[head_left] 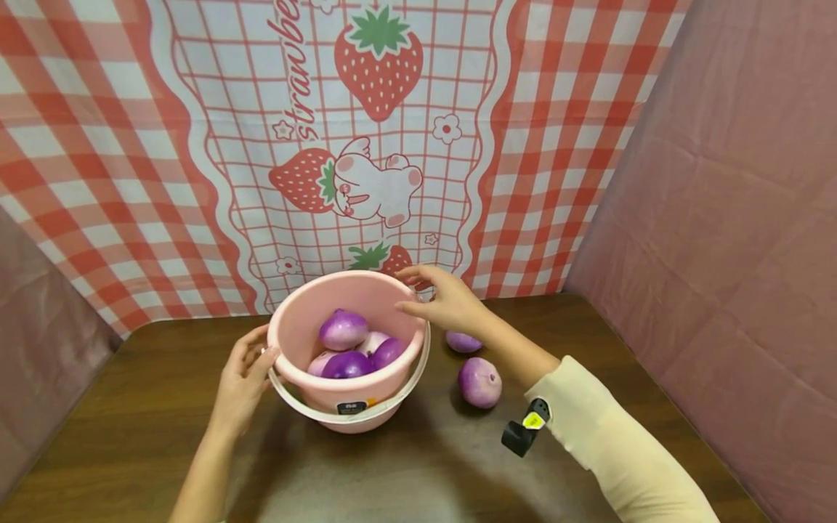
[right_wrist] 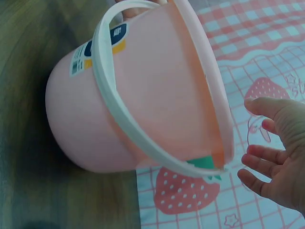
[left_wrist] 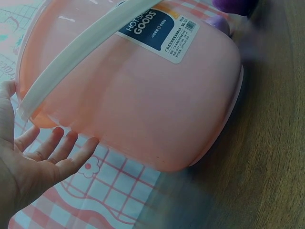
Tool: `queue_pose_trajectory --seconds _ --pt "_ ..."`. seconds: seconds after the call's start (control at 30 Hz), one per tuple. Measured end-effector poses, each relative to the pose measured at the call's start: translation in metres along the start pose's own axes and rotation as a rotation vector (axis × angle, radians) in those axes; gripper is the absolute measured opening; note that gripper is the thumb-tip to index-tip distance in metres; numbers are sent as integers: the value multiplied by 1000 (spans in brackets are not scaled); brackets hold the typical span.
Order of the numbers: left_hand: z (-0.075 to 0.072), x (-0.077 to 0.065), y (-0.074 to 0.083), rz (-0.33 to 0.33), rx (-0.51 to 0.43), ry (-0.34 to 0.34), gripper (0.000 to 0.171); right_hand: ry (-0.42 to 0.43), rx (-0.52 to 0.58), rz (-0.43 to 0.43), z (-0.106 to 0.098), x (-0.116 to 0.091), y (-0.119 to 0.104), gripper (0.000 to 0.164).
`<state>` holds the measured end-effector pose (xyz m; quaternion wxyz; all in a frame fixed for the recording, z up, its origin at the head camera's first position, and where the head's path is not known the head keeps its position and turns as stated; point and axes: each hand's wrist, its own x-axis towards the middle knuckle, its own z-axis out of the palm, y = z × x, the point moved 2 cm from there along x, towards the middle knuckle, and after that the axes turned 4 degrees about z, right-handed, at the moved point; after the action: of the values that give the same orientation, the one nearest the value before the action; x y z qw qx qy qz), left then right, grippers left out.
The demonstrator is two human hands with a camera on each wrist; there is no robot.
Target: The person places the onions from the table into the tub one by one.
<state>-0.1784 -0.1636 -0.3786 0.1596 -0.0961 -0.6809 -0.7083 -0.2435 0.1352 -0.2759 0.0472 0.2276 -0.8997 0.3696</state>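
A pink bucket (head_left: 349, 392) with a lowered white handle (head_left: 327, 419) stands on the table, several purple onions (head_left: 344, 330) inside. At its left rim is my left hand (head_left: 238, 385), the thumb at the handle joint. In the left wrist view, the fingers of that hand (left_wrist: 35, 164) are spread, their tips along the bucket's outer wall. My right hand (head_left: 451, 301) hovers by the opposite rim, fingers loosely bent and holding nothing. A gap shows between the right hand (right_wrist: 281, 152) and the rim in the right wrist view.
Two loose onions, a whole one (head_left: 480, 383) and a partly hidden one (head_left: 463, 341), lie on the dark wooden table (head_left: 536, 472) right of the bucket. A strawberry-print checked cloth (head_left: 549, 131) hangs behind; a pink cloth wall (head_left: 732, 218) stands at the right.
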Motion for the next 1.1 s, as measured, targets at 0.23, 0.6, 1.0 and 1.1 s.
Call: queue_pose_trajectory --seconds 0.23,0.6,1.0,1.1 --pt "0 0 0 11 -24 -2 33 28 -21 15 -8 -5 14 45" --pt "0 -1 1 21 -21 1 33 61 -46 96 -21 -21 46 43" --pt "-1 -1 0 17 -18 3 32 91 -77 177 -26 -33 81 47" --pt "-1 0 0 18 -19 1 32 100 -74 189 -26 -35 89 48"
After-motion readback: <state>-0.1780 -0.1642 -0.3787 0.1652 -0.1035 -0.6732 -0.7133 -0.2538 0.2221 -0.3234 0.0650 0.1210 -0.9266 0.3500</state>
